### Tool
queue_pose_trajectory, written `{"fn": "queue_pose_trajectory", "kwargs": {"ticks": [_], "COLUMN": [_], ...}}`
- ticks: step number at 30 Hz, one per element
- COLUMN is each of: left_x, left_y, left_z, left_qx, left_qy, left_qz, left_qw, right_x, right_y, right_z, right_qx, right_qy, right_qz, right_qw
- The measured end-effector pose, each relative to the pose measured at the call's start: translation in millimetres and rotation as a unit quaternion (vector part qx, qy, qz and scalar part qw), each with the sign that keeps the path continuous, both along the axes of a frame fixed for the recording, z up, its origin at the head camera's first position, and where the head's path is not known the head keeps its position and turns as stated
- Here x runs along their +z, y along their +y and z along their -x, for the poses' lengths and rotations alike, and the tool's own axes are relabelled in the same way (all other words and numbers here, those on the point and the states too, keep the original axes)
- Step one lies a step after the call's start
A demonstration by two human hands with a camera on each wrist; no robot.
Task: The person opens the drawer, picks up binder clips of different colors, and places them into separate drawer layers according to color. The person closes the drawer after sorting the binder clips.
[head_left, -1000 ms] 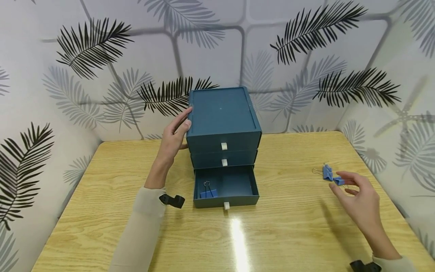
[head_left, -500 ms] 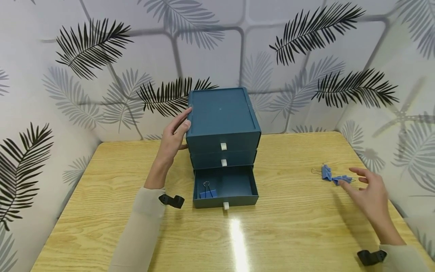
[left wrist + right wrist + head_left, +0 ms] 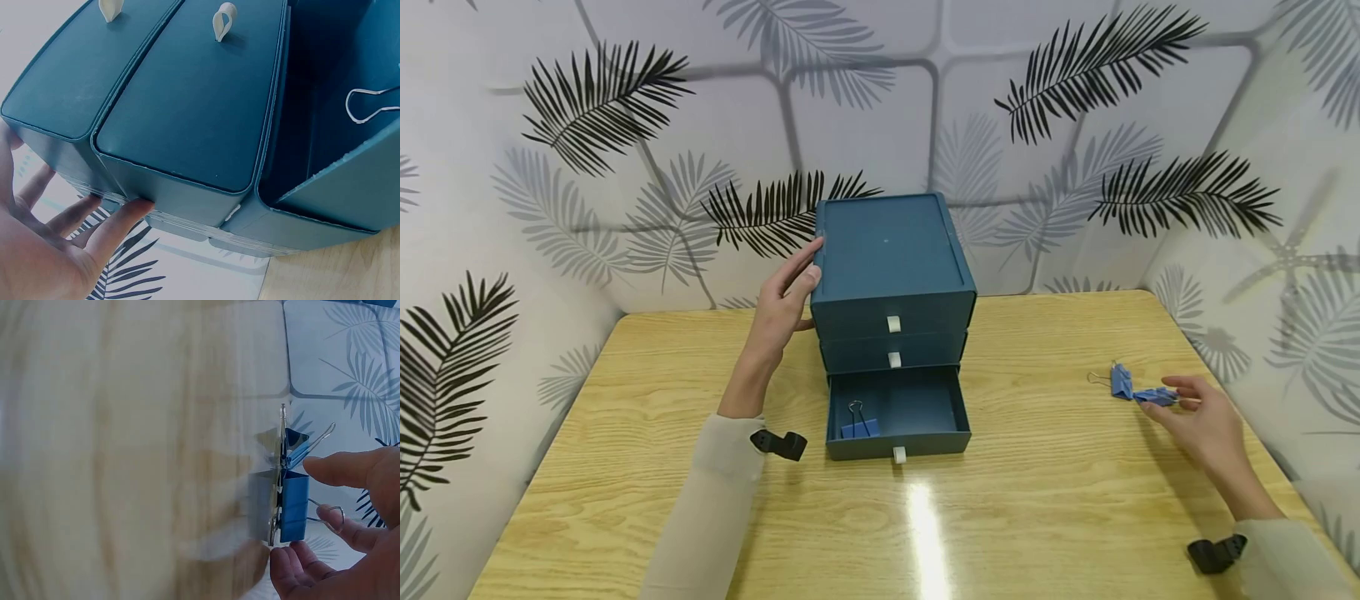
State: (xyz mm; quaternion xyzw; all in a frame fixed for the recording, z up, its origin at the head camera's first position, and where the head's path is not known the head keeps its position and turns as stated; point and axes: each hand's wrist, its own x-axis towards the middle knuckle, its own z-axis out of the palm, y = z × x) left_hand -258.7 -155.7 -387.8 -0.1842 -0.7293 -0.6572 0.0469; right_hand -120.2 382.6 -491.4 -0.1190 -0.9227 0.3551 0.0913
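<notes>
Leaf-patterned walls surround a wooden table [image 3: 1037, 500]. Left hand [image 3: 782, 304] rests flat-fingered against a blue drawer unit [image 3: 891, 267], its bottom drawer [image 3: 898, 412] open. Right hand [image 3: 1198, 417] pinches a blue binder clip [image 3: 1153, 397] on the table; best gripped firmly by its body before lifting.

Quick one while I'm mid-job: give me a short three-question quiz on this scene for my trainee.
1. True or false: the bottom drawer of the drawer unit is open with one binder clip inside.
2. What does the left hand touch?
A. the open drawer
B. the unit's left side
C. a clip
3. Fill in: the right hand is closing its fingertips on one of the ___ blue clips on the table, the near clip beside the far clip.

Key: 1 true; 2 B; 3 two.
</notes>
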Motion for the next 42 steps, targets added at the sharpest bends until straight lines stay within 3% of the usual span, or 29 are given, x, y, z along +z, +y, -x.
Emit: {"fn": "queue_pose_trajectory", "kwargs": {"ticks": [5,18,29,35,42], "left_x": [-1.0,-2.2,-3.1,-3.4,-2.5], "left_y": [-1.0,0.1,0.6,0.5,0.8], "left_z": [0.7,1.8,1.7,2.3,2.2], "left_qx": [0.000,0.003,0.004,0.002,0.003], "left_qy": [0.003,0.003,0.001,0.001,0.001], "left_qz": [0.000,0.000,0.001,0.001,0.002], "left_qw": [1.0000,1.0000,1.0000,1.0000,1.0000], "right_x": [-1.1,-2.3,12.4,23.0,33.6], "right_y": [2.6,5.6,-2.3,-12.8,-26.8], "right_z": [2.8,4.8,-7.0,-12.2,-15.4], "right_qx": [0.005,0.002,-0.013,0.011,0.048], "right_qy": [-0.026,-0.027,0.018,0.051,0.096], "right_qz": [-0.015,-0.050,-0.027,0.010,0.147], "right_qw": [1.000,0.998,0.999,0.999,0.983]}}
